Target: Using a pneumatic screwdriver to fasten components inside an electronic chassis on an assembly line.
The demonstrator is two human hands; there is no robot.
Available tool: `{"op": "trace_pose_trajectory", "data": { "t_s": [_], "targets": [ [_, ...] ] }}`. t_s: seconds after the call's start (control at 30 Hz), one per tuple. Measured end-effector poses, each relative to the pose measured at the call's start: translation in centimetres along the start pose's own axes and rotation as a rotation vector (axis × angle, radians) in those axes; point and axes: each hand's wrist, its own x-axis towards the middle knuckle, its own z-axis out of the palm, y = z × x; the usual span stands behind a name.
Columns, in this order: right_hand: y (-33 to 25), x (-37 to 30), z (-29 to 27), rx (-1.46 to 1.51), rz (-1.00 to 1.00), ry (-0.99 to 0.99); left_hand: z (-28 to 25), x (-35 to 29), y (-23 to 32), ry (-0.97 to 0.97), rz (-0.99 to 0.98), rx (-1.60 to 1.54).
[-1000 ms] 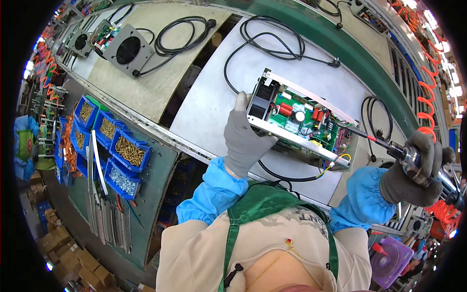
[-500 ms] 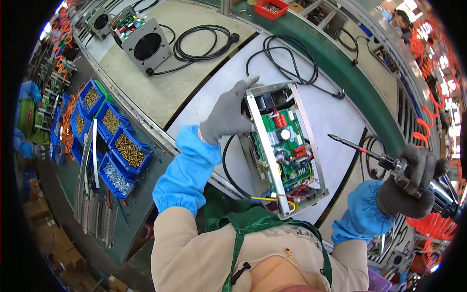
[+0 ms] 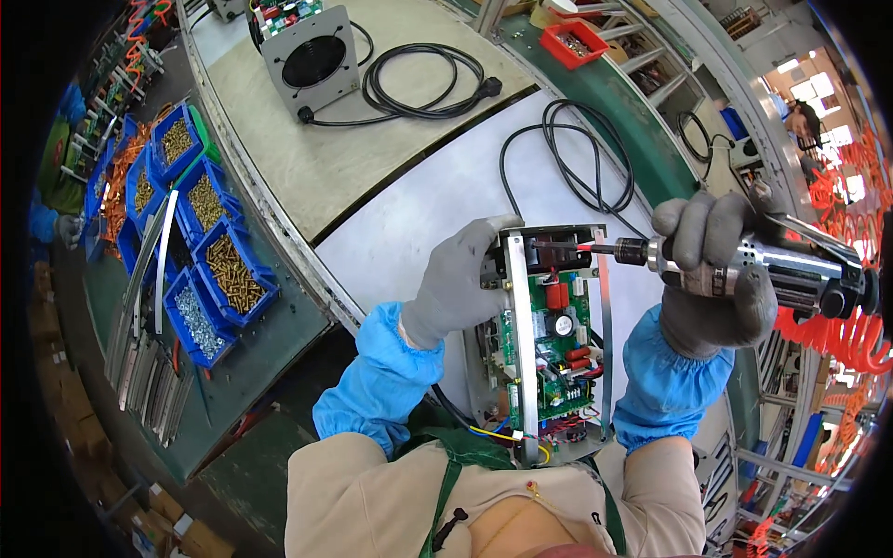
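In front of me stands an open metal-framed electronic unit (image 3: 523,325), with a green circuit board (image 3: 549,377) inside it. My left hand (image 3: 458,279), in a grey glove, is closed on the upper left of its frame, thumb over the top edge. My right hand (image 3: 712,265), also gloved, is wrapped round a silver and black power screwdriver (image 3: 795,279). The driver lies level, and its long bit (image 3: 595,248) reaches over the frame's right rail to the black part at the unit's top. What the tip touches is too small to tell.
Blue bins (image 3: 237,279) of brass and silver screws stand on the left bench beside metal strips (image 3: 149,372). Ahead are a second unit with a fan (image 3: 314,63), coiled black cables (image 3: 428,84) and a red bin (image 3: 574,44). Orange coiled hoses (image 3: 837,330) hang at right.
My right hand has brought the screwdriver leftward, from beside the unit to its upper part. The unit stands more upright in view, still in my left hand. The view has shifted.
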Motion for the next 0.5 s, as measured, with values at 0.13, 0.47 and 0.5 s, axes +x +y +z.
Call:
{"op": "trace_pose_trajectory", "data": {
  "t_s": [0.13, 0.47, 0.5],
  "targets": [
    [1.5, 1.1, 0.4, -0.059, -0.023, -0.186, -0.2, 0.0, -0.2, 0.020, 0.109, 0.088],
    [2.5, 0.9, 1.2, -0.067, -0.017, -0.212, 0.0, -0.3, -0.3, 0.057, 0.153, 0.094],
    [2.4, 0.7, 1.7, -0.032, 0.001, -0.153, -0.1, -0.3, -0.1, 0.038, 0.143, 0.094]
  ]
}}
